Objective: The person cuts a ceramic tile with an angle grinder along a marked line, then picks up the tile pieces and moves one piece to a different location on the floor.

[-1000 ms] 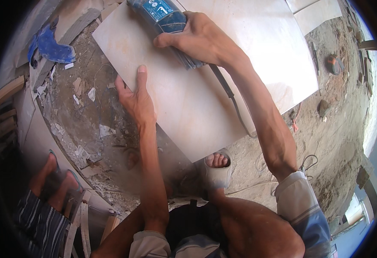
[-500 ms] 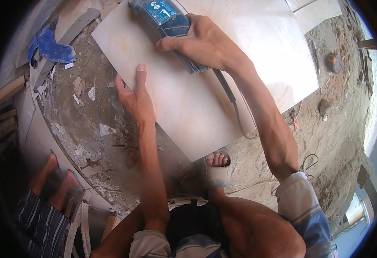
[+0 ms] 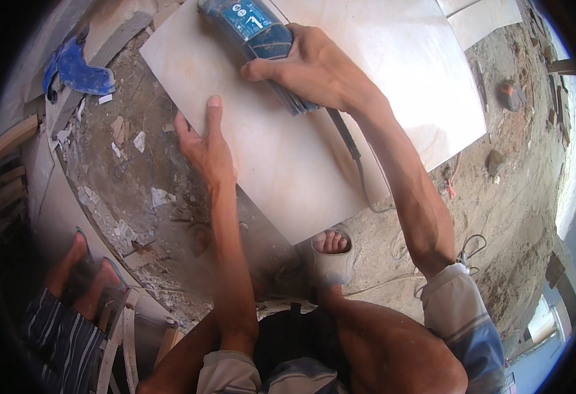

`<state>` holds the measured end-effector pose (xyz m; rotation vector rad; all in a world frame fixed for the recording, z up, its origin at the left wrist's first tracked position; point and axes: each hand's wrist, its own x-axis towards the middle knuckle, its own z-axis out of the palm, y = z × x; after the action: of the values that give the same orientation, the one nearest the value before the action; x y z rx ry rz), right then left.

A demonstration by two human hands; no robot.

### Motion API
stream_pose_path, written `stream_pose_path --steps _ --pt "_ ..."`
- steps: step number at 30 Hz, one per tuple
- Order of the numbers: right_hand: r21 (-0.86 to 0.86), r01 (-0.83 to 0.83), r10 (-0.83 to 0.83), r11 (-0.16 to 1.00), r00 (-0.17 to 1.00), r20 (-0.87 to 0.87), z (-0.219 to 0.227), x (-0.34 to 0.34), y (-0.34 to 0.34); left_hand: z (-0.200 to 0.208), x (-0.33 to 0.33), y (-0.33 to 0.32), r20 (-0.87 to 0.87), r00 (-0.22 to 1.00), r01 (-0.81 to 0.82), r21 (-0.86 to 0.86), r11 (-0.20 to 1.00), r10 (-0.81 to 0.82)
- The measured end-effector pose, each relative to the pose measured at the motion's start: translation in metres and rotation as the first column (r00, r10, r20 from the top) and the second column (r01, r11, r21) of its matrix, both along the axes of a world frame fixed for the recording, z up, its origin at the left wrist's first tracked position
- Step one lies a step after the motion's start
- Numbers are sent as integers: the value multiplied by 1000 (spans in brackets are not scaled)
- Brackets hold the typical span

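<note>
My right hand (image 3: 321,69) is wrapped round the rear body of a blue corded angle grinder (image 3: 252,29), its thumb lying along the near side. The tool's front end runs out of the picture at the top, so its disc is hidden. Below the grinder lies a large pale, glossy tile (image 3: 288,164) with faint beige veins. With the thumb on top and the fingers at and under the rim, my left hand (image 3: 208,152) grips the tile's left edge. From the grinder's rear the black power cord (image 3: 346,134) trails over the tile toward me.
Rubble and tile scraps litter the dirt floor (image 3: 127,190). A blue cloth-like piece (image 3: 84,69) lies at upper left. On the right is an orange-and-black tape measure (image 3: 511,96). My sandalled foot (image 3: 332,253) stands at the tile's near corner. Another person's feet (image 3: 97,282) show at lower left.
The grinder and my right hand have shifted very slightly to the right and nearer. My left hand keeps its hold on the tile.
</note>
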<state>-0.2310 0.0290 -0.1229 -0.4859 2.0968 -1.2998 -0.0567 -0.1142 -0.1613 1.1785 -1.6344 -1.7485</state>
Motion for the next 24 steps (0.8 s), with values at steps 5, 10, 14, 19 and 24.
stream_pose_path --steps 5,10,14,19,24 --pt "5 -1 1 1000 1000 12 0 0 1 -2 0 -1 -14 1000 9 -5 1000 -9" --pt "-2 -5 5 1000 1000 18 -2 1 2 -5 1 -2 -19 1000 4 -7 1000 -5" --pt "-3 -13 13 1000 1000 18 -1 2 4 -5 0 -2 10 1000 3 -26 1000 -2" --pt "25 -10 10 1000 1000 -8 -1 5 5 -5 0 -2 -12 1000 4 -22 1000 -5" --pt "16 -3 3 1000 1000 8 3 7 8 -4 1 -2 -1 1000 3 -21 1000 -3"
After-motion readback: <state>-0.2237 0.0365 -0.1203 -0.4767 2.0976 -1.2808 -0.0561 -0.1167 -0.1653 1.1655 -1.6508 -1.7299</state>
